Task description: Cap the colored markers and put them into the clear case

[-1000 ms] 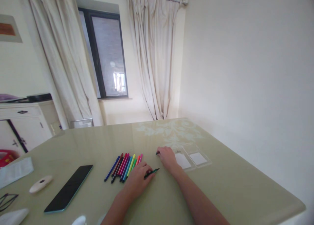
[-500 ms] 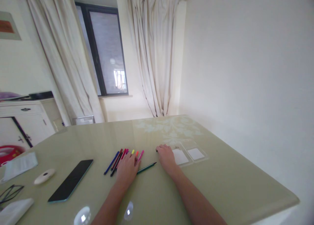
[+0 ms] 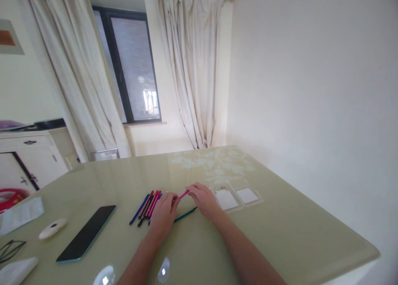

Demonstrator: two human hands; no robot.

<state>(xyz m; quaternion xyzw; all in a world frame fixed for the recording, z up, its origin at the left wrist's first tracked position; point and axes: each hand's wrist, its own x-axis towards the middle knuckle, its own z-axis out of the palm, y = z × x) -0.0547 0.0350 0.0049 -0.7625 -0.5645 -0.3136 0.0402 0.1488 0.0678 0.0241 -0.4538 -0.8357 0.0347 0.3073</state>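
A person's two bare hands meet over a glossy pale-green counter (image 3: 289, 239), a slim pink marker (image 3: 183, 194) slanting across the gap between them. The left grip (image 3: 162, 216) is pinched closed, finger and thumb on the marker's nearer end. The right grip (image 3: 203, 200) is also drawn nearly closed, its fingertips on the marker's farther end; exactly how those fingers wrap it is too small to tell.

Just below the gap between the two grips, a dark green pen (image 3: 186, 213) lies on the counter, one end beside the left grip. Directly left of the left grip, and partly hidden by it, is a row of markers (image 3: 146, 207) in blue, brown, black and pinkish red, side by side and slanted. Farther left lie a dark-screened phone (image 3: 87, 233), then a small white oval object (image 3: 52, 229) and folded glasses (image 3: 11, 250). Just right of the right grip is a clear flat case (image 3: 241, 207) showing two white panels.
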